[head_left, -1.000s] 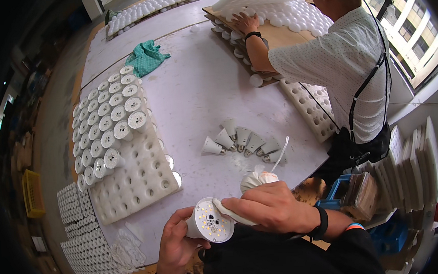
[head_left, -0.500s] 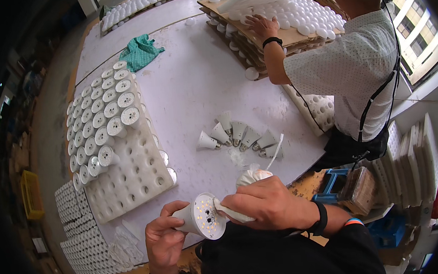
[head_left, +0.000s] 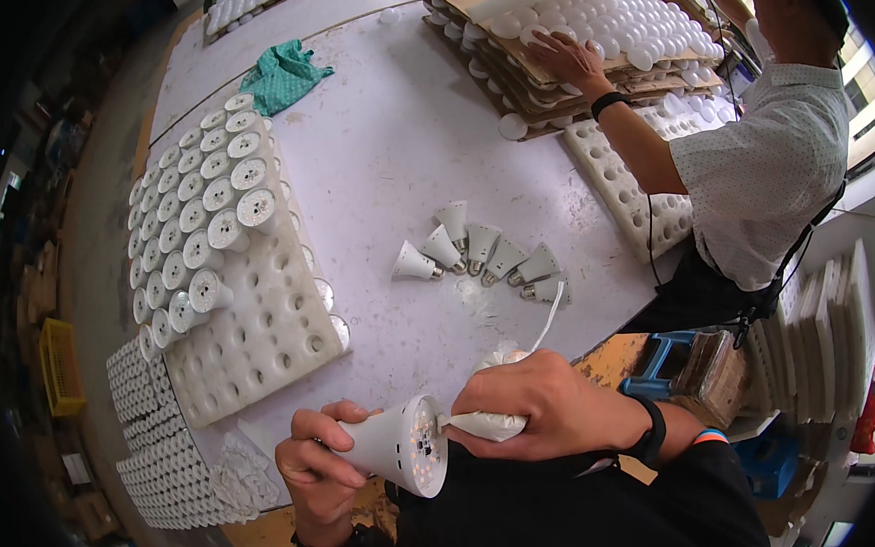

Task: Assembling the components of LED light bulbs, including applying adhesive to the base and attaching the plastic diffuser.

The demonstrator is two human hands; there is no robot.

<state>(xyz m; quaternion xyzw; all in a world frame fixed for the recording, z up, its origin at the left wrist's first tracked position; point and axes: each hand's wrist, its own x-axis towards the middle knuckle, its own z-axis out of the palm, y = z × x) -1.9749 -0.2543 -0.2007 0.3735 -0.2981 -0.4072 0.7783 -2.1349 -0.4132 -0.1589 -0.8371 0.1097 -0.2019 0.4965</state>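
Note:
At the near edge of the table my left hand (head_left: 314, 467) is closed round the white cone-shaped body of an LED bulb (head_left: 373, 446). Its open end faces right and shows a round board with small yellow chips. My right hand (head_left: 556, 407) squeezes a soft white pouch (head_left: 489, 427), like a piping bag, whose tip meets or nearly meets the board. The pouch's twisted tail (head_left: 550, 312) sticks up behind my fingers. Farther off, several bulb bodies (head_left: 505, 259) without domes lie fanned out on the table.
On the left, a white foam tray (head_left: 261, 329) holds rows of bulb bodies (head_left: 194, 216). A green cloth (head_left: 285, 77) lies behind it. At the far right a co-worker (head_left: 765, 143) reaches over stacked cardboard layers of white domes (head_left: 632, 21). A holed foam tray (head_left: 616, 167) lies beside them.
The bulb has turned in my left hand, so its board faces more to the right. My right hand keeps the pouch at it. The co-worker has shifted right in view.

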